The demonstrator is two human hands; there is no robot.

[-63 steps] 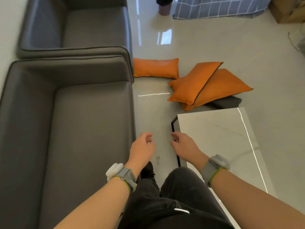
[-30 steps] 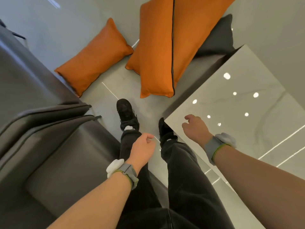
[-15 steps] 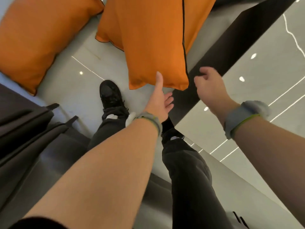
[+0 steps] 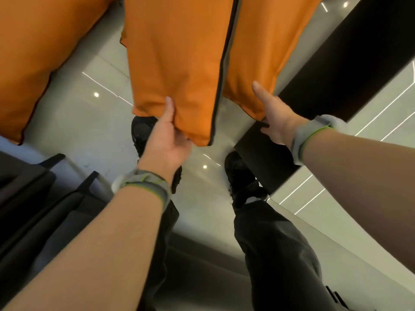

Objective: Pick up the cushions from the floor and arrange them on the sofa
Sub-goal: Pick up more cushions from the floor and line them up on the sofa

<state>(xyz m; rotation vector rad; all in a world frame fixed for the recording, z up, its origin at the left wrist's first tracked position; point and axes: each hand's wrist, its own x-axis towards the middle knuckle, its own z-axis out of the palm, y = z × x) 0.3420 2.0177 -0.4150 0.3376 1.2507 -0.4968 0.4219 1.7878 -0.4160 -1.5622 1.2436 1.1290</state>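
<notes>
Three orange cushions lie on the glossy floor below me. My left hand [image 4: 166, 140] pinches the near corner of the middle cushion [image 4: 177, 59], which has black piping; the thumb is on top and the fingers are underneath. Just right of the piping shows the second large cushion [image 4: 253, 52]. My right hand [image 4: 275, 118] holds its near corner, thumb on the fabric and fingers curled beneath. The third cushion [image 4: 33, 63] lies apart at the left, untouched. The grey sofa [image 4: 33, 198] fills the lower left, with only its arm and edge visible.
A low coffee table stands at the right, with a dark side [image 4: 336, 63] and a glossy pale top [image 4: 359, 176], close against the right cushion. My black shoes [image 4: 238, 173] stand on the narrow strip of floor [image 4: 89, 113] between sofa and table.
I have bent further down and the cushions now fill the top of the view. Both hands have gone from reaching to holding the cushions' near corners.
</notes>
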